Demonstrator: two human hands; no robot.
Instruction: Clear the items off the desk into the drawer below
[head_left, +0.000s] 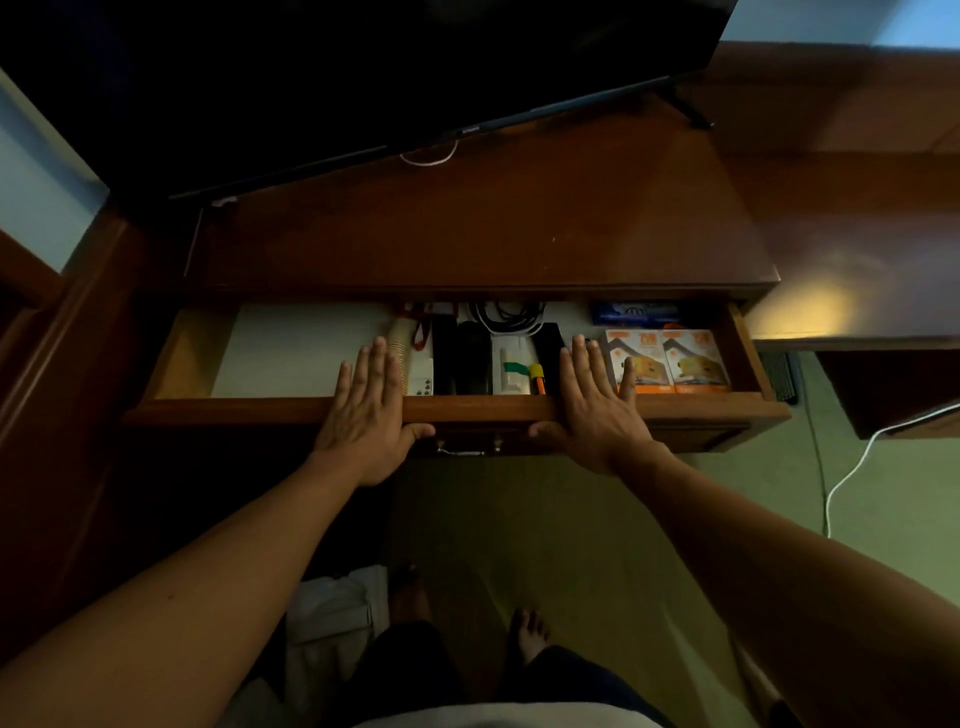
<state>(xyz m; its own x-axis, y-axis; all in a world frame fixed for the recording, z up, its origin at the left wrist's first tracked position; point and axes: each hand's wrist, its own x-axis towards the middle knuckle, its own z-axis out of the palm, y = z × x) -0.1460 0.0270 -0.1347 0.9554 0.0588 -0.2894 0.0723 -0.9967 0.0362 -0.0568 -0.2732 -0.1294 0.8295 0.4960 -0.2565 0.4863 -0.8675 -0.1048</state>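
Open drawer (270, 406) below the desk (467, 234). Left hand (367, 410) and right hand (597, 408) lie flat, fingers straight, on its near front edge. Inside: dark remotes (462, 364), cables (506, 314), two orange boxes (670, 361); print unreadable.

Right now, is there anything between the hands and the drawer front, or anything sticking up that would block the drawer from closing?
Nothing visible. Left hand and right hand lie flat on the drawer front, and the items inside sit below its rim.
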